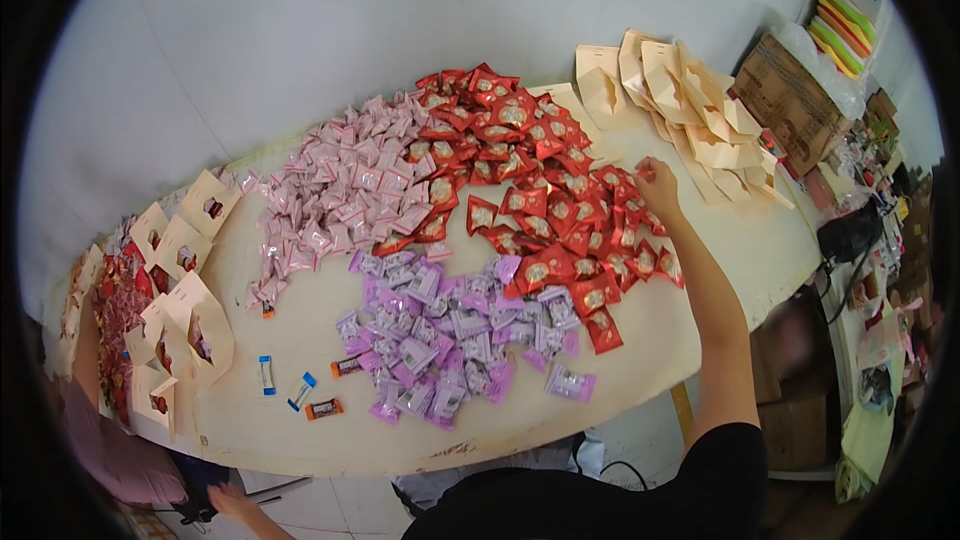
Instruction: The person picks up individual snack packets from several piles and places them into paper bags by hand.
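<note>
My right hand (657,184) is at the right edge of a pile of red wrapped packets (525,165), its fingers curled. Whether a packet is in the fingers is hidden. My left hand (232,504) hangs low at the bottom left, off the table's front edge, with nothing visible in it. Pale pink wrapped packets (352,187) are heaped left of the red ones. Nearer to me lies a pile of purple wrapped packets (442,337). To its left are two blue-ended sticks (266,375) and dark orange-ended bars (324,409).
Cream folded paper boxes (697,105) are stacked at the table's back right. Filled boxes with openings (196,330) stand at the left, beside more red packets (124,307). A co-worker's sleeve (120,450) is there. A cardboard carton (791,101) and cluttered shelving (870,262) are on the right.
</note>
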`<action>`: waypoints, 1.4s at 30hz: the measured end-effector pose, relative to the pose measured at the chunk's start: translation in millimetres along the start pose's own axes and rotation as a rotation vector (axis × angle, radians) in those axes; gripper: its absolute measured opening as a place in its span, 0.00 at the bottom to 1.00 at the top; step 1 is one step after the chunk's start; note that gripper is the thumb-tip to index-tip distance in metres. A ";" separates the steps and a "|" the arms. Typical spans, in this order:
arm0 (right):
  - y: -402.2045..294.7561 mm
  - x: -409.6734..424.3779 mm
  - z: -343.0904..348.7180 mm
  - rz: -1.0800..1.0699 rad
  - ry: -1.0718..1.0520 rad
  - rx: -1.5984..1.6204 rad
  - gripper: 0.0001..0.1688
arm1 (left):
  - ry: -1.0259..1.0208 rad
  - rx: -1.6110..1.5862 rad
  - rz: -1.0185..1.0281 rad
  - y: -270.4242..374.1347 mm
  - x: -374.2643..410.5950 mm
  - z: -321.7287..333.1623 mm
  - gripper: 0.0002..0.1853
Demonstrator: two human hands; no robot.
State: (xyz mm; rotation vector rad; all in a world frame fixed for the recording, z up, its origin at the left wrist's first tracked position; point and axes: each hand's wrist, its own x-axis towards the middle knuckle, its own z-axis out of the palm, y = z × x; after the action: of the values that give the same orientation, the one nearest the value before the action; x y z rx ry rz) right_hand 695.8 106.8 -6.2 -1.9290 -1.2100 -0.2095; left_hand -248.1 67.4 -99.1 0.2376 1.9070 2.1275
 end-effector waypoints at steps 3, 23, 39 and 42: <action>24.4 54.5 39.3 0.435 -0.071 0.016 0.20 | 0.023 0.178 -0.167 -46.3 -20.8 -88.5 0.21; -132.0 -95.8 -52.4 -0.098 0.634 0.410 0.17 | -1.586 0.072 0.002 124.0 -360.2 199.7 0.13; -234.5 -289.4 -54.5 0.044 0.302 0.795 0.13 | -1.838 -0.286 -0.501 84.9 -503.9 162.2 0.35; -261.7 -281.9 -49.4 0.186 0.223 0.950 0.14 | -1.638 -0.390 -0.125 76.5 -507.9 140.4 0.32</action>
State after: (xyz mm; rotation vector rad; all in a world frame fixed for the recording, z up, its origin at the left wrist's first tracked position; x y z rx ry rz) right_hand 350.4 -67.1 22.4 -1.1270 -0.7547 0.2189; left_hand 269.1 35.8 23.6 1.2113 0.4964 1.2281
